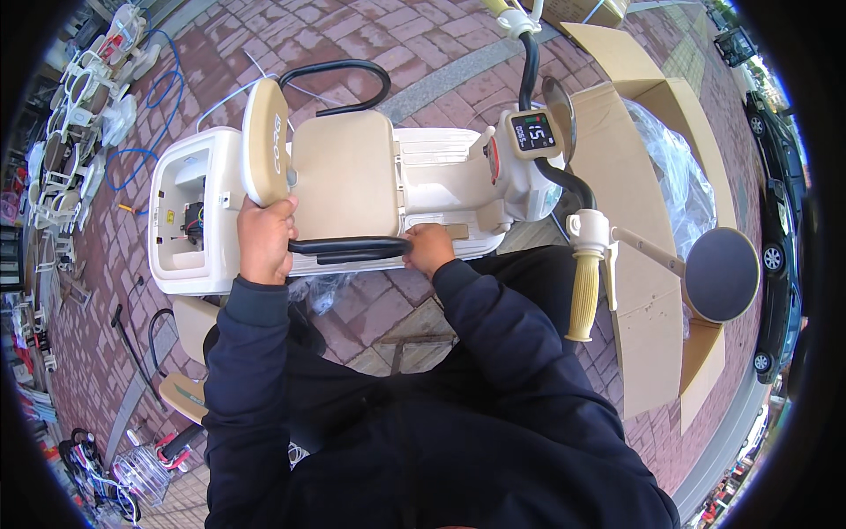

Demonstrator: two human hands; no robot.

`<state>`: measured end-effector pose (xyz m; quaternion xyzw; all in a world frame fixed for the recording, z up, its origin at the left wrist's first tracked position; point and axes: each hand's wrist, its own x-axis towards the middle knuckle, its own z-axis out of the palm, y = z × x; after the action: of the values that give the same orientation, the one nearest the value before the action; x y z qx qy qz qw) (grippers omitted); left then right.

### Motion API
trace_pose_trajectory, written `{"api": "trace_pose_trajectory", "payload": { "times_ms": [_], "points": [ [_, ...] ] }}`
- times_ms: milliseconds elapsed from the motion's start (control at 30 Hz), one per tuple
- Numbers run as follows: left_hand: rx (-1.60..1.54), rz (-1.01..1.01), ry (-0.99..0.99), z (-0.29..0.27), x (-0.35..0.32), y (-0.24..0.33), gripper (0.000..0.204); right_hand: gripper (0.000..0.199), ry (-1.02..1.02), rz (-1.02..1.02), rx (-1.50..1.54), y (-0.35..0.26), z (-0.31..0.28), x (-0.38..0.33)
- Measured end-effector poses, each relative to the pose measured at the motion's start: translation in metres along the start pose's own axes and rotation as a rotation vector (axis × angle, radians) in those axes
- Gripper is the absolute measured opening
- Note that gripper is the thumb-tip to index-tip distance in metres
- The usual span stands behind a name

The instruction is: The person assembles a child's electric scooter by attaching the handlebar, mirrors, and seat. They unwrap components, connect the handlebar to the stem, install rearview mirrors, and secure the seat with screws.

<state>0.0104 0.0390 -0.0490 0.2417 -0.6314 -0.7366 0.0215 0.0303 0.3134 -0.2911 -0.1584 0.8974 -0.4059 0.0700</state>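
Head view, left hand (266,242) at backrest (265,145), right hand (430,249) on armrest (348,249)

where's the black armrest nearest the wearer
In the head view, just left of centre, the near black armrest runs along the wearer's side of the beige seat cushion, between the left grip and right grip.

We see reddish brick paving (335,42) in daylight, a grey band (460,74) crossing upper centre. Dark cars (779,216) line the right edge.
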Motion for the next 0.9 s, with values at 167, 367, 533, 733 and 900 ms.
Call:
{"api": "trace_pose_trajectory", "payload": {
  "times_ms": [167, 367, 533, 733, 900],
  "points": [
    [-0.022, 0.007, 0.001, 0.002, -0.001, 0.001, 0.031, 0.024, 0.069, -0.004, 0.024, 0.009, 0.008, -0.002],
    [-0.004, 0.01, -0.003, 0.003, -0.001, 0.003, 0.031, 0.021, 0.059, 0.141, -0.168, -0.034, -0.021, -0.001],
    [-0.014, 0.012, -0.019, 0.003, -0.002, 0.003, 0.031, 0.021, 0.082, 0.687, 0.494, -0.065, -0.041, 0.01],
    [-0.01, -0.003, -0.024, 0.0, -0.002, 0.002, 0.031, 0.021, 0.182, 0.749, 0.687, -0.08, -0.047, 0.015],
    [-0.011, 0.011, -0.022, -0.001, -0.001, 0.001, 0.03, 0.018, 0.28, 0.668, 0.813, -0.065, -0.043, 0.03]
  ]
}}
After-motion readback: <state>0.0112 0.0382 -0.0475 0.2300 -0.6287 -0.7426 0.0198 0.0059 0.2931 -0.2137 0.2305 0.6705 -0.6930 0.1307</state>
